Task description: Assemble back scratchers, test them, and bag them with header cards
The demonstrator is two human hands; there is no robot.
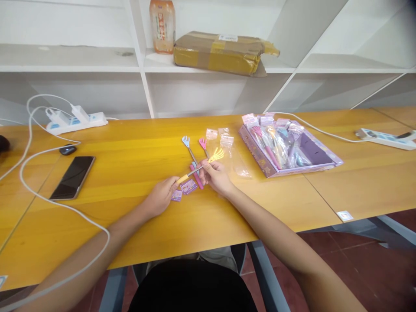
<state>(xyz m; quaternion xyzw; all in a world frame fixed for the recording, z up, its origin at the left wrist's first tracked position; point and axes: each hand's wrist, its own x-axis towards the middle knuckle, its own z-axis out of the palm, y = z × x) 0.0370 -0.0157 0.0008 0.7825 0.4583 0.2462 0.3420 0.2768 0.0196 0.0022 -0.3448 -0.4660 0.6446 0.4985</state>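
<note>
A yellow back scratcher [216, 154] with a metal rod slants between my hands. My left hand [162, 195] is closed on its yellow handle. The fingers of my right hand [214, 175] pinch the rod just below the hand-shaped head. Behind them on the table lie a blue back scratcher [186, 141] and a pink back scratcher [202, 143], their handles crossing. Two small purple cards [188, 186] rest beside my left hand. Clear plastic bags [238, 162] lie just beyond my right hand.
A purple box [312, 143] at the right holds several bagged back scratchers. At the left are a phone [73, 177], a black mouse-like object [68, 150], a power strip [78, 122] and a looping white cable. The shelf bears a taped carton [217, 52] and an orange bottle [162, 27].
</note>
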